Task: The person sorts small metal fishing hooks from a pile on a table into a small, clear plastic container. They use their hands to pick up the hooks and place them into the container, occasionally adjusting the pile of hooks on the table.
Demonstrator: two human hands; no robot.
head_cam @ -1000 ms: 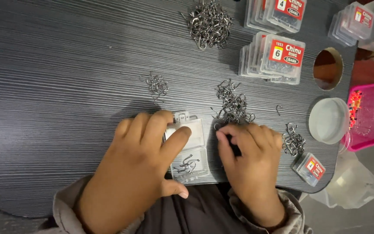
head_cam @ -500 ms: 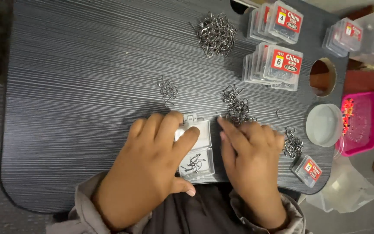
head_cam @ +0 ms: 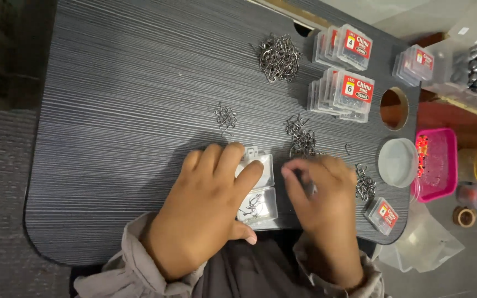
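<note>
- The left hand [head_cam: 208, 207] lies palm down at the near edge of the dark striped desk [head_cam: 133, 88], wrist bent in from a grey sleeve [head_cam: 122, 270].
- Its fingers are spread loosely and rest flat over a small clear plastic box [head_cam: 258, 190]; the forefinger lies across the open lid half, the thumb tucks under the near edge of the box.
- The box lies open on the desk between the two hands, and a few small metal hooks show in its near compartment.
- The right hand [head_cam: 321, 201] sits just beside the box, palm down, fingers curled inward and drawn close together; the forefinger tip points towards the box. Something thin and dark shows under its fingers, but whether it is pinched I cannot tell.
- A loose heap of hooks [head_cam: 300, 137] lies just beyond the right hand's fingertips, a smaller heap [head_cam: 225, 116] lies further left, and a big heap [head_cam: 278, 56] sits well apart at the far side.
- More hooks [head_cam: 365, 185] lie to the right of the right hand, near a small red-labelled box [head_cam: 382, 215].
- Stacks of red-labelled boxes [head_cam: 342, 91] stand at the far right, beside a round hole in the desk [head_cam: 394, 107].
- A round clear lid [head_cam: 397, 163] lies by a pink tray [head_cam: 440, 165] off the desk's edge.
</note>
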